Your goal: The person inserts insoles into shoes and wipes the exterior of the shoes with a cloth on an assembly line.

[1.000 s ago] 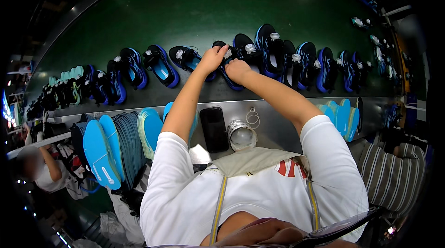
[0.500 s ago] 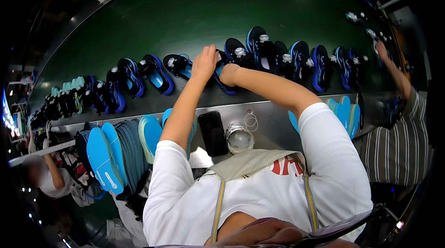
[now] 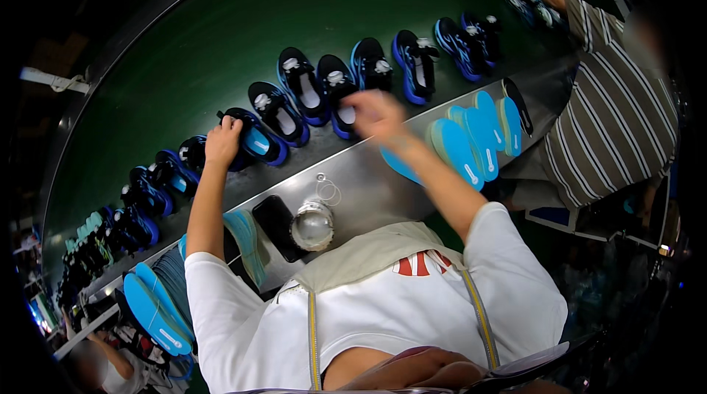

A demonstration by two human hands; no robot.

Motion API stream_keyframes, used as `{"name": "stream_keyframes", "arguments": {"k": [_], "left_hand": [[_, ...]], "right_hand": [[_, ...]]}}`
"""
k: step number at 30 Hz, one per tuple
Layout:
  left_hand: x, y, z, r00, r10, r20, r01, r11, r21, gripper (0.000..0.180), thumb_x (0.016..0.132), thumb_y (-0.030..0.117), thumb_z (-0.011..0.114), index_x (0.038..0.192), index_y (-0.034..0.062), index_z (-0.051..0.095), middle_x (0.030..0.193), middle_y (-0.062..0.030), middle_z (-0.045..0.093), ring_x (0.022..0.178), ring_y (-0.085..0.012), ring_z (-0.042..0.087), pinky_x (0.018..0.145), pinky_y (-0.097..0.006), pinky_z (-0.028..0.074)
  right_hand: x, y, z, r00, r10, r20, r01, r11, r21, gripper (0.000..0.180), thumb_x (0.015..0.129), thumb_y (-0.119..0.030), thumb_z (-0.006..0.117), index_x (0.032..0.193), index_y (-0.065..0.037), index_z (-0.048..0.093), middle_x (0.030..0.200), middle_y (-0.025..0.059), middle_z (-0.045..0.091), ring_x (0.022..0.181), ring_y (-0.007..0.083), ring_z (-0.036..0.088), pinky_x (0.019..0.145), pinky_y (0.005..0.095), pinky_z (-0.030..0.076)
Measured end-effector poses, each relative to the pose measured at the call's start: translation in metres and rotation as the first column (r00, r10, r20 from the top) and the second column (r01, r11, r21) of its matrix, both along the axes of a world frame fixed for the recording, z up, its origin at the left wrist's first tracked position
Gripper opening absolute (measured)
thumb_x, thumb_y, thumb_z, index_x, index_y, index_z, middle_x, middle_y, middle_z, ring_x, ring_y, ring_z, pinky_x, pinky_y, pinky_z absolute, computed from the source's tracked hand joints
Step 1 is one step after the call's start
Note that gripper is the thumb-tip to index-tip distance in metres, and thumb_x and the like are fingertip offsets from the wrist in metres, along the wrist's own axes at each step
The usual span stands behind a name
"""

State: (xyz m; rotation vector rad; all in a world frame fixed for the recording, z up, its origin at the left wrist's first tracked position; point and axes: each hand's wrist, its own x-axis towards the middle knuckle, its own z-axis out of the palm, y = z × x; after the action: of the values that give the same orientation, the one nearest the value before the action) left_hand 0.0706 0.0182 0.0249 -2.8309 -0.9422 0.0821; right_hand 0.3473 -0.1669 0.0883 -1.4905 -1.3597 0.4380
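One blue-insoled sneaker (image 3: 271, 136), probably best held steady, is gripped by the left hand (image 3: 223, 142); rightward of it, the right hand (image 3: 379, 115) blurs, grip indeterminable.

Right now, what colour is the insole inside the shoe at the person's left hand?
The insole is bright blue; the head view shows it best.

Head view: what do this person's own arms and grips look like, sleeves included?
The left arm and right arm each come out of a loose white short sleeve and are bare below it. The left grip is a bare hand, no glove. The right grip looks ungloved too, but blur hides its finer detail. I see no cables.
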Motion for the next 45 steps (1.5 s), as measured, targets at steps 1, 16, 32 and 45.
{"name": "stream_keyframes", "arguments": {"k": [1,16,32,45], "left_hand": [[0.006,-0.002,0.003,0.999,-0.041,-0.022,0.041,0.999,0.004,0.015,0.071,0.011,0.042,0.086,0.0108,0.044,0.082,-0.0080,0.045,0.066,-0.0250,0.053,0.057,-0.036,0.042],[0.016,-0.030,0.039,0.222,0.686,0.693,-0.032,0.716,-0.698,0.016,0.070,0.009,0.049,0.058,0.0002,0.042,0.061,-0.0070,0.052,0.058,-0.0127,0.048,0.054,-0.024,0.038],[0.084,-0.015,0.033,0.889,0.269,0.370,-0.153,0.937,-0.314,0.032,0.075,0.027,0.051,0.093,0.0017,0.042,0.077,-0.0158,0.052,0.072,-0.0316,0.053,0.059,-0.037,0.043],[0.057,0.030,0.023,0.827,0.502,0.252,-0.165,0.646,-0.746,0.038,0.077,0.033,0.046,0.089,-0.0012,0.055,0.083,-0.0205,0.056,0.080,-0.0328,0.053,0.069,-0.036,0.041]], "right_hand": [[0.053,-0.025,-0.009,0.962,-0.256,0.089,0.252,0.966,0.061,0.024,0.066,-0.004,0.054,0.090,-0.004,0.054,0.087,0.0097,0.055,0.070,0.0220,0.053,0.063,0.0284,0.043],[0.336,-0.290,-0.079,0.642,-0.401,0.653,0.763,0.250,-0.597,0.034,0.058,-0.029,0.068,0.067,-0.003,0.049,0.064,0.0123,0.053,0.060,0.0253,0.052,0.058,0.0352,0.041],[0.000,0.060,0.073,0.910,0.257,-0.325,-0.414,0.601,-0.684,0.018,0.065,-0.015,0.058,0.070,0.003,0.060,0.057,0.0070,0.054,0.049,0.0116,0.050,0.046,0.0230,0.040],[-0.093,0.135,0.003,0.924,0.383,0.009,-0.183,0.463,-0.867,0.013,0.060,-0.010,0.057,0.061,0.003,0.058,0.056,0.0163,0.055,0.051,0.0251,0.057,0.050,0.0325,0.047]]}}
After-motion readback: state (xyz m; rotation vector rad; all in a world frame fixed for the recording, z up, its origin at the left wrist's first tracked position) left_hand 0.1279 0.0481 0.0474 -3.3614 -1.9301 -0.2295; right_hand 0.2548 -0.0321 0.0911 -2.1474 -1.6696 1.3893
